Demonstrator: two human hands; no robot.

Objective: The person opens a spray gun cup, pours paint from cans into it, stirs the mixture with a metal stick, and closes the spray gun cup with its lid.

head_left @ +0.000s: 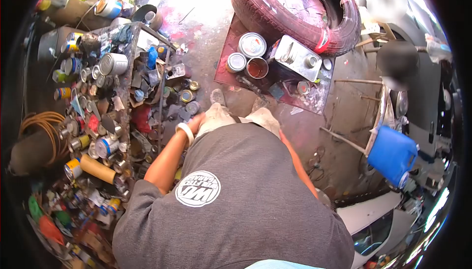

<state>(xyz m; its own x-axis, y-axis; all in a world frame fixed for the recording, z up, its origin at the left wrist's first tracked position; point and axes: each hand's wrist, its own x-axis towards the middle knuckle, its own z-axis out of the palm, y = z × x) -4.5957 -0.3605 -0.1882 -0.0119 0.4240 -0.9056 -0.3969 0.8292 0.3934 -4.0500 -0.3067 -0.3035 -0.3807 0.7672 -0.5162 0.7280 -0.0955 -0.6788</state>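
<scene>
My left hand (197,121) hangs beside my left thigh, a white band on its wrist; its fingers are mostly hidden, so I cannot tell whether it holds anything. My right hand (281,134) shows only as a sliver beside my right thigh, its fingers out of sight. Small tins (187,96) lie on the floor beyond my left hand. In front of my feet, an open tin of reddish-brown paint (257,68) stands beside a closed round can (252,45), a smaller lidded can (236,62) and a rectangular metal can (296,57).
A tire (297,33) dusted with red lies past the cans on a stained board (314,103). At left, a bench (125,79) is crowded with used tins. A blue jerrycan (392,155) is at right, near a stand with protruding legs (344,140).
</scene>
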